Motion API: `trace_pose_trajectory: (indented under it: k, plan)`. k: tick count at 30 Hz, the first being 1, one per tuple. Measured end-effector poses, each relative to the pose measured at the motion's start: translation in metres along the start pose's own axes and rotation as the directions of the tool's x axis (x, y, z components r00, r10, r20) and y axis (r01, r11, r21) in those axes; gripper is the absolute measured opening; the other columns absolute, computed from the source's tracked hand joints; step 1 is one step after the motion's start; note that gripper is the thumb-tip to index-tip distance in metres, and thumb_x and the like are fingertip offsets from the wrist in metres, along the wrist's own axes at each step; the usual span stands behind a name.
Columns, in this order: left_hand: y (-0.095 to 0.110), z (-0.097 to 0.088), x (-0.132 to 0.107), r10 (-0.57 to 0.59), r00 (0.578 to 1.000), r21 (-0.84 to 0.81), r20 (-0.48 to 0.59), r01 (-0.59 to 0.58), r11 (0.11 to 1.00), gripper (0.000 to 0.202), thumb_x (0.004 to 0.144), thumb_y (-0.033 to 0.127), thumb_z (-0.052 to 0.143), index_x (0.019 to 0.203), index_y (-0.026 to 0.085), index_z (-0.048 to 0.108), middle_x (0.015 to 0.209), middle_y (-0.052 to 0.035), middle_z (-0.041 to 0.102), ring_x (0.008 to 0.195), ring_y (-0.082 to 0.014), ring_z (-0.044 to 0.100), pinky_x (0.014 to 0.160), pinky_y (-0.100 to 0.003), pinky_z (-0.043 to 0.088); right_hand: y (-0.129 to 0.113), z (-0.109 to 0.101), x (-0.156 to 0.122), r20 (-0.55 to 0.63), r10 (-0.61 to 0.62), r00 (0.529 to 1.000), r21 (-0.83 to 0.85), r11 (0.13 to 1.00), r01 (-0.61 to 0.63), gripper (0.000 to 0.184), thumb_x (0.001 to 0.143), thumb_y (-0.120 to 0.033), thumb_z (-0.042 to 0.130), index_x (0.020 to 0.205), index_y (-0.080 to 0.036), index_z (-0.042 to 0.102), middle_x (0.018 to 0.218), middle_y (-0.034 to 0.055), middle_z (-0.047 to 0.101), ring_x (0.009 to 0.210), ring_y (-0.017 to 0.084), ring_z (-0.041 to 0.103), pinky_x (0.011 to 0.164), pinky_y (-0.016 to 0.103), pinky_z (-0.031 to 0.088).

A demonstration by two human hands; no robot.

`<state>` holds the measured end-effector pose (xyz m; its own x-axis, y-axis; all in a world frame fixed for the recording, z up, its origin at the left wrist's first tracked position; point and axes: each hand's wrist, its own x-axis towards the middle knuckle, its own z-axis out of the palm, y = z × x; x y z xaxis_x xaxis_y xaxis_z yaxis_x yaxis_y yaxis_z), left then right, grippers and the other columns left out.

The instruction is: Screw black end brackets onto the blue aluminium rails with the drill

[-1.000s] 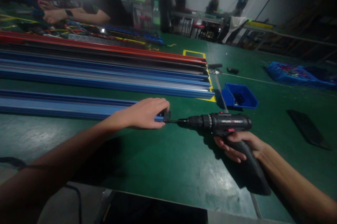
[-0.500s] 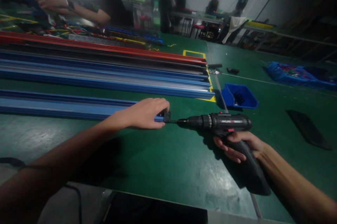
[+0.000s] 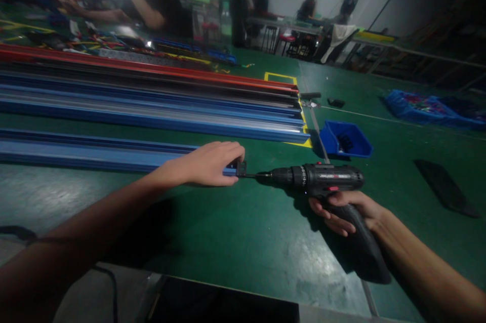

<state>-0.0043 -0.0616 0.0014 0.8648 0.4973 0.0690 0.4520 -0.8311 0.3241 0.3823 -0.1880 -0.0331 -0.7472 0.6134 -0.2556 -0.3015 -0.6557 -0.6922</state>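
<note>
My left hand (image 3: 214,162) is closed over the right end of a long blue metal profile (image 3: 94,155) that lies on the green table. At that end sits a small black end piece (image 3: 241,168), beside my fingertips. My right hand (image 3: 341,211) grips a black cordless drill (image 3: 330,178) by its handle, with the body level. The drill's long thin bit (image 3: 250,175) points left and its tip meets the black end piece. My left palm and the profile's end under it are partly hidden.
Several blue, black and red profiles (image 3: 190,116) lie parallel behind. A blue bin (image 3: 347,139) holds small black parts. A flat black piece (image 3: 446,187) lies at right, below blue trays (image 3: 417,105). Across the table, a person's arm (image 3: 148,14) is over scattered parts.
Both my hands, the drill and the profile keep their positions. A small light now shows on the drill below its chuck. The person across the table has moved their arms.
</note>
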Motion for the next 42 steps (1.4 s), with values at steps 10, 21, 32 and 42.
trace_pose_trajectory:
  k: [10, 21, 32, 42]
  plan:
    - [-0.0006, -0.0005, 0.0007, -0.002, 1.000, -0.012, 0.003, 0.002, 1.000, 0.029, 0.086, 0.040, 0.067, 0.106, 0.022, 0.056, 0.105, -0.0038, 0.064, 0.095, -0.0225, 0.060, 0.082, -0.035, 0.042, 0.0006, -0.0006, -0.0004, 0.012, -0.002, 1.000, 0.013, 1.000, 0.002, 0.030, 0.097, -0.023, 0.056, 0.108, -0.001, 0.072, 0.084, 0.0071, 0.066, 0.045, 0.005, 0.057, 0.057, 0.022, 0.061]
    - [-0.0012, -0.0038, 0.0015, -0.009, 1.000, -0.036, 0.024, 0.010, 0.999, 0.032, 0.086, 0.044, 0.068, 0.108, 0.023, 0.057, 0.107, -0.0026, 0.062, 0.096, -0.0216, 0.059, 0.082, -0.034, 0.043, 0.0000, -0.0029, -0.0007, 0.009, 0.014, 1.000, 0.019, 1.000, -0.014, 0.030, 0.097, -0.024, 0.058, 0.110, 0.000, 0.071, 0.090, 0.0092, 0.066, 0.045, 0.005, 0.058, 0.058, 0.022, 0.060]
    - [-0.0016, -0.0017, 0.0010, -0.008, 1.000, -0.026, 0.009, 0.008, 1.000, 0.030, 0.086, 0.041, 0.068, 0.106, 0.023, 0.056, 0.107, -0.0027, 0.063, 0.096, -0.0215, 0.059, 0.082, -0.034, 0.042, 0.0008, -0.0018, -0.0008, -0.015, 0.007, 1.000, 0.005, 1.000, -0.007, 0.029, 0.096, -0.025, 0.059, 0.107, -0.001, 0.072, 0.085, 0.0076, 0.066, 0.044, 0.005, 0.056, 0.055, 0.022, 0.060]
    - [0.0013, -0.0036, 0.0011, -0.011, 1.000, -0.036, 0.009, 0.011, 0.999, 0.028, 0.086, 0.041, 0.067, 0.105, 0.022, 0.057, 0.105, -0.0031, 0.064, 0.096, -0.0217, 0.060, 0.082, -0.034, 0.043, -0.0007, 0.0036, 0.0003, -0.012, 0.004, 1.000, -0.011, 1.000, -0.004, 0.027, 0.096, -0.025, 0.059, 0.104, -0.003, 0.073, 0.083, 0.0057, 0.065, 0.042, 0.004, 0.053, 0.055, 0.020, 0.060]
